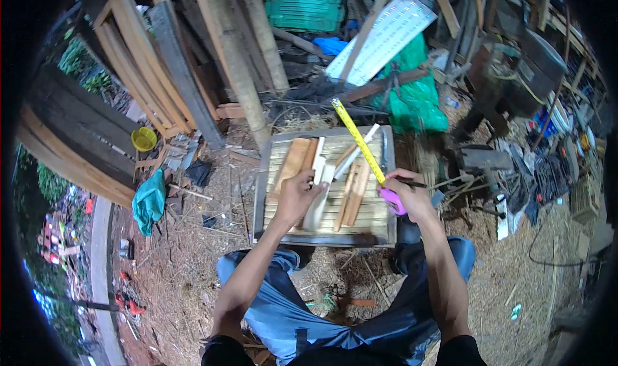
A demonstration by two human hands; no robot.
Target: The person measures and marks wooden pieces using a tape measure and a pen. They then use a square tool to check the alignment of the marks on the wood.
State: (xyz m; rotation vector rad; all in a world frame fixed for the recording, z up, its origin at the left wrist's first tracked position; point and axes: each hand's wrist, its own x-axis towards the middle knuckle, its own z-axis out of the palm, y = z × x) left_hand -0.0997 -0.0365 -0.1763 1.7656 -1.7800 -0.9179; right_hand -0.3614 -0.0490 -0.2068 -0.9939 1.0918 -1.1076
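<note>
My right hand [412,197] is closed around a pink tape measure [393,202]. Its yellow blade [358,140] sticks out up and to the left, over the slatted table. A thin dark stick, perhaps a pencil, pokes out by the same hand. My left hand [297,198] has its thumb and fingers about a pale wood strip [317,206], which is smeared by motion. Beside that hand lies a brown board [294,163]. Several narrow brown wood strips [356,195] rest between the two hands on the table [388,227].
Long planks [138,63] and bamboo poles [235,50] lean at the back left. A green crate [306,10], a green plastic sheet [418,102] and a white panel [386,37] are behind the table. Shavings cover the ground. A yellow bowl [143,139] is at left.
</note>
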